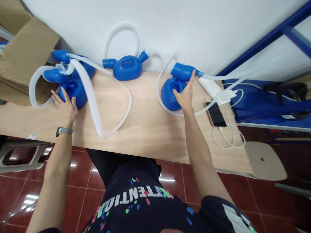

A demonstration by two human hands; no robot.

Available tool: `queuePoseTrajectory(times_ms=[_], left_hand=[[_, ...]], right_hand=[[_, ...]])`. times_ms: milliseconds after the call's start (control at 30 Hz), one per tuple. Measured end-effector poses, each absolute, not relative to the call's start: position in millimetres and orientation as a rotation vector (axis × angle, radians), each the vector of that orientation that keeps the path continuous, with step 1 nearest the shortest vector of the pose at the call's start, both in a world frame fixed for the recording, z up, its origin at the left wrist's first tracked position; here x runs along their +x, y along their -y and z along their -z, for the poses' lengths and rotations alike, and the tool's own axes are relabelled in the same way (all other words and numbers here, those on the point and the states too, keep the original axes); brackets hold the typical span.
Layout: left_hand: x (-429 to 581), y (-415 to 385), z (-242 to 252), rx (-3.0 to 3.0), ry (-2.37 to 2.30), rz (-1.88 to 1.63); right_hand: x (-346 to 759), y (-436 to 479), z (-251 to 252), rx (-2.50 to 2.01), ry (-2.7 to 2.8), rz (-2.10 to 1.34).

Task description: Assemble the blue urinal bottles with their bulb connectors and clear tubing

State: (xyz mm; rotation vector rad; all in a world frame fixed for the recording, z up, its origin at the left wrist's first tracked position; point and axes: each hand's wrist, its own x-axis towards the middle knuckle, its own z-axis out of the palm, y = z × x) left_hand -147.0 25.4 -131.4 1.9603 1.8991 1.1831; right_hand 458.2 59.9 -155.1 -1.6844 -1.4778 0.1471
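Observation:
My left hand [65, 106] rests with fingers spread on a blue plastic container [73, 89] at the left of the wooden table [145, 126]; more blue containers [62, 66] with white corrugated hoses [92, 97] are piled behind it. My right hand [186, 94] lies on another blue container [170, 94], the index finger stretched up against its neck [182, 71], where a thin hose joins. A third blue container [127, 67] sits at the back centre by the white wall, untouched.
A black phone [215, 114] lies right of my right hand, cabled to a white power strip [215, 89]. Cardboard sheets [24, 58] are stacked at the far left. A blue metal rack [267, 100] and a beige stool [264, 160] stand to the right. The floor is red tile.

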Motion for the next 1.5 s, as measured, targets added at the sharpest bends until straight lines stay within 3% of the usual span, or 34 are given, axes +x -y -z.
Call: queuePoseTrajectory(times_ms=[167,300,400,500,567,667,833,1000,1100,1300,1400,1500], left_hand=[[-148.1,0.5,133.8,1.908,-2.096,-1.380],[-98.5,67.7,167.3,1.813,-2.065,-1.871],[-27.5,129.0,193.8,2.107,-1.731,-1.712],[47.1,159.7,194.2,2.547,-1.007,-1.041],[80.0,152.8,180.7,2.572,-0.958,-0.921],[85.4,113.5,158.6,2.297,-1.241,-1.062],[1.2,39.2,152.3,1.710,-1.541,-1.318],[-81.5,14.0,168.1,1.248,-1.735,-1.497],[-97.7,17.6,180.4,1.218,-1.771,-1.442],[-73.4,23.7,190.3,1.116,-1.623,-1.552],[-48.1,23.2,188.3,1.063,-1.571,-1.570],[-18.1,18.7,188.8,1.220,-1.577,-1.372]], right_hand=[[431.3,-22.8,161.1,-1.649,1.546,-0.231],[404.5,-3.1,162.2,-1.678,1.500,-0.318],[394.0,0.5,163.4,-1.615,1.493,-0.366],[393.1,0.5,165.5,-1.532,1.514,-0.392],[394.6,0.7,166.4,-1.523,1.529,-0.386],[398.0,0.7,166.8,-1.579,1.544,-0.372],[419.3,-4.2,168.3,-1.529,1.570,-0.321],[443.7,-3.1,165.0,-1.609,1.557,0.024],[432.9,2.7,150.8,-1.661,1.624,0.080],[379.3,-23.8,112.0,-1.333,2.251,0.070],[357.0,-47.5,114.0,-1.288,2.562,0.048],[339.0,-52.4,131.7,-1.344,2.585,-0.002]])
